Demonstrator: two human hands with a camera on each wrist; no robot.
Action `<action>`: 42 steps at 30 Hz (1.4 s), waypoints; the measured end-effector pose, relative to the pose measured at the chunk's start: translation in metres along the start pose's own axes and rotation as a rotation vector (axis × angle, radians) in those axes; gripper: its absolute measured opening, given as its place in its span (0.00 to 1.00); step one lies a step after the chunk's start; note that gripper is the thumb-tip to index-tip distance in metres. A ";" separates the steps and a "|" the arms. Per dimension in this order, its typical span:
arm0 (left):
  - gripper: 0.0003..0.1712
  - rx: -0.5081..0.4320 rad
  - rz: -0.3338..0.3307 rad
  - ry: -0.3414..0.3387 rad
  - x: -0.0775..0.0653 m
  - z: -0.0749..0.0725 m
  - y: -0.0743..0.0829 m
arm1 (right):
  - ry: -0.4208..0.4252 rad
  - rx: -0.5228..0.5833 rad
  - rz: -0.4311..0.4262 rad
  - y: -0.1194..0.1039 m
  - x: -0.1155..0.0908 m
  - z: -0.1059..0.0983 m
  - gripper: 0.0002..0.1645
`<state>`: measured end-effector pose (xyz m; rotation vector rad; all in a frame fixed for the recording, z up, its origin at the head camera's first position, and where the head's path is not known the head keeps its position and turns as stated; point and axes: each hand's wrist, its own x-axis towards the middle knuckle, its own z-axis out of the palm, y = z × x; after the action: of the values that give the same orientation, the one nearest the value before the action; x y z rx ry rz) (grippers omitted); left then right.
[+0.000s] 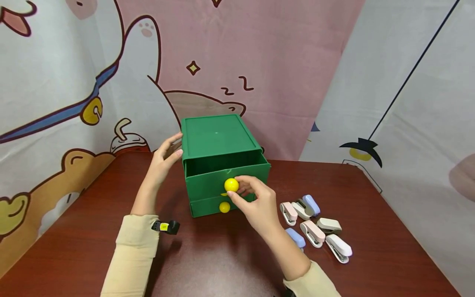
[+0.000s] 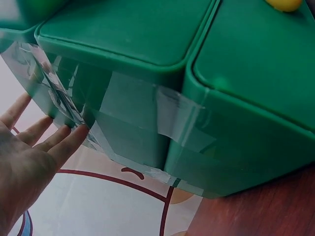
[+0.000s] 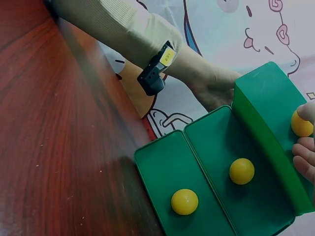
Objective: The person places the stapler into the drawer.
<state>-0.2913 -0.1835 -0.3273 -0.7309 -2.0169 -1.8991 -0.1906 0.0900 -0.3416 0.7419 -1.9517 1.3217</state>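
A green drawer cabinet (image 1: 217, 138) stands on the table, its top drawer (image 1: 208, 181) pulled partway out. My right hand (image 1: 259, 204) pinches that drawer's round yellow knob (image 1: 231, 185) between thumb and fingers. Seen in the right wrist view, the other two drawers are closed, each with its own yellow knob (image 3: 241, 171). My left hand (image 1: 161, 161) is at the cabinet's left side with its fingers extended. In the left wrist view its fingertips touch that side, which is covered with clear tape (image 2: 128, 108). What I see of the open drawer's inside is bare.
Several staplers lie to the right of the cabinet, among them a pink one (image 1: 313, 233), a white one (image 1: 339, 248) and a blue one (image 1: 295, 238). The brown table (image 1: 208, 264) meets a cartoon-printed cloth (image 1: 278, 82) at the back.
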 end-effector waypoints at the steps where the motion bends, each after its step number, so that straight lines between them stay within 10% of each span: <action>1: 0.28 -0.004 0.001 0.001 0.000 0.000 0.000 | 0.000 -0.001 -0.007 -0.001 -0.001 -0.001 0.19; 42: 0.29 -0.019 0.017 0.000 -0.001 0.002 -0.002 | -0.090 0.023 -0.156 -0.019 -0.024 -0.046 0.21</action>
<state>-0.2914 -0.1819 -0.3296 -0.7502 -1.9886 -1.9120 -0.1523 0.1290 -0.3373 0.9595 -1.9086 1.2374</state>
